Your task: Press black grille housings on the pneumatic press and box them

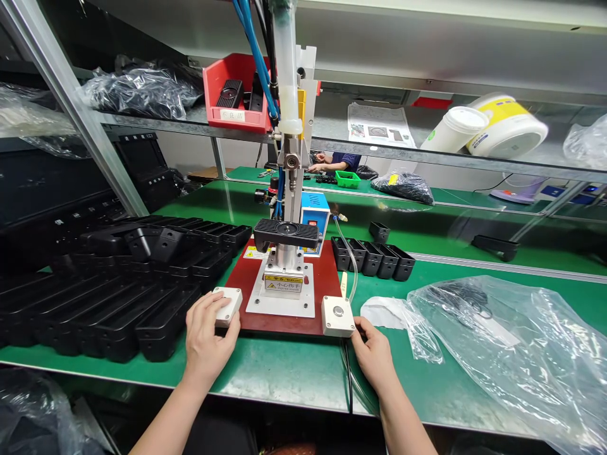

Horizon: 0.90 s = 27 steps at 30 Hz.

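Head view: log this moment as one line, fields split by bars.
left hand: over left button box | right hand: at edge of right button box, button uncovered | black slotted part: on metal fixture

bare L hand (208,333), R hand (373,352), f'arms (173,414)

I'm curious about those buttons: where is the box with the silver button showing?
In the head view, the white box sits right of centre, at the front right corner of the red-brown plate, beside the right hand.
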Tool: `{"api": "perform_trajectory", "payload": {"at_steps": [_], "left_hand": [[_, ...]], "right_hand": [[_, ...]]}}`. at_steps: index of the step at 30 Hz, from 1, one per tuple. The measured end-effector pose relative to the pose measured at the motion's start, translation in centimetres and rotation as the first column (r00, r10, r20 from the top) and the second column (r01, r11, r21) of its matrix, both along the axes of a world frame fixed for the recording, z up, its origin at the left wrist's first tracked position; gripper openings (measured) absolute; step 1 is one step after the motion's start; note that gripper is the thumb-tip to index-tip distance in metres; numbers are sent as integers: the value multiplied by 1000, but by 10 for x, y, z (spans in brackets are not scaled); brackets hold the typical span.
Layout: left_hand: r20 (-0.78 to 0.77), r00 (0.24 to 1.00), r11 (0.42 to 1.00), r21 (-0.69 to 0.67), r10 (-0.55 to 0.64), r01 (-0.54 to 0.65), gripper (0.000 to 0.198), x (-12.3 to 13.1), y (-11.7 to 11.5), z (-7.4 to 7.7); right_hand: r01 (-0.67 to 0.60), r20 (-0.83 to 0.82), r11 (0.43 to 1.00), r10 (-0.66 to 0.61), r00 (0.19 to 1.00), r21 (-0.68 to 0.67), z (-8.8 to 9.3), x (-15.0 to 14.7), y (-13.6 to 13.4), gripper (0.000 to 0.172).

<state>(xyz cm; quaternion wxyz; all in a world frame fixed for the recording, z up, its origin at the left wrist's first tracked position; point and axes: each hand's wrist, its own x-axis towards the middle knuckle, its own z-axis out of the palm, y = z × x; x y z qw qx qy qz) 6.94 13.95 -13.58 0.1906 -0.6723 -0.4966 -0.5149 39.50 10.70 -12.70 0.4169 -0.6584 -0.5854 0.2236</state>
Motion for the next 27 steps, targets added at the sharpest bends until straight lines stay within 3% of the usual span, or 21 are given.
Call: {"api": "perform_trajectory", "payload": {"at_steps": [27], "left_hand": [[2, 1000, 1000, -5, -2, 2, 29, 0, 0, -1]], "right_hand": [[-10, -27, 1000, 9, 1000, -13, -4, 1, 1, 36]]}}
